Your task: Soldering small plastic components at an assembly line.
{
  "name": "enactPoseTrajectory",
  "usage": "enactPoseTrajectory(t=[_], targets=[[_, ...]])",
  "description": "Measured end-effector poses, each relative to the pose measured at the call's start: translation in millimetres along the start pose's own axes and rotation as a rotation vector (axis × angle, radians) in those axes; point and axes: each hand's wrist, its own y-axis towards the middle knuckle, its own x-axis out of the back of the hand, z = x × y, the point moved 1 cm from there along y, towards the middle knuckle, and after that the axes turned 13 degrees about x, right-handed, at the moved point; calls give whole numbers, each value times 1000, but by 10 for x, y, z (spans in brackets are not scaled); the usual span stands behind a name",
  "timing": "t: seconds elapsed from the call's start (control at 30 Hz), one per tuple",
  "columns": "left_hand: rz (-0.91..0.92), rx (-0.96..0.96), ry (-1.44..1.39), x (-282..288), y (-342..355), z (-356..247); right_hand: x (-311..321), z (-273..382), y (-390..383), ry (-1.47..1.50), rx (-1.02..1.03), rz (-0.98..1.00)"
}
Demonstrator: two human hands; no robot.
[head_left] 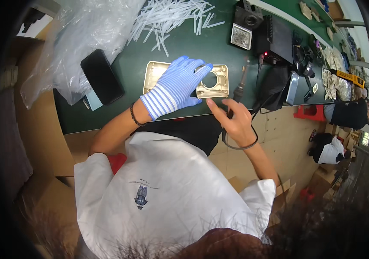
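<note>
A beige plastic housing with a round opening lies on the green table in front of me. My left hand, in a blue-and-white striped glove, spans it, with the thumb at the near edge and the fingers over the far edge. More beige plastic shows left of the glove; the hand hides whether it is one piece. To the right, my bare right hand holds a soldering iron by its dark handle. Its tip points away from me, blurred and apart from the housing. The cable loops by my right wrist.
Thin white strips lie piled at the back. Clear plastic bags and a black phone are at the left. A black soldering station and a square metal tin stand back right. Two other people are far right.
</note>
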Motion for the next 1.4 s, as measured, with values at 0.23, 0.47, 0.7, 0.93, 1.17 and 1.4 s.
enactPoseTrajectory(t=[0.23, 0.47, 0.7, 0.93, 1.17, 1.4], targets=[[-166, 80, -250, 153, -3, 64, 67, -142, 46, 6, -318, -759], [-263, 157, -240, 217, 30, 251, -779, 29, -6, 528, -652, -1399], [-301, 163, -236, 235, 49, 295, -861, 73, -75, 518, -561, -1286], [-278, 155, -241, 232, 43, 356, -891, 55, -98, 433, -434, -1039], [-320, 122, -252, 226, 50, 357, -884, 64, -101, 412, -434, -989], [-316, 144, -222, 226, 42, 348, -870, 76, -88, 409, -445, -987]])
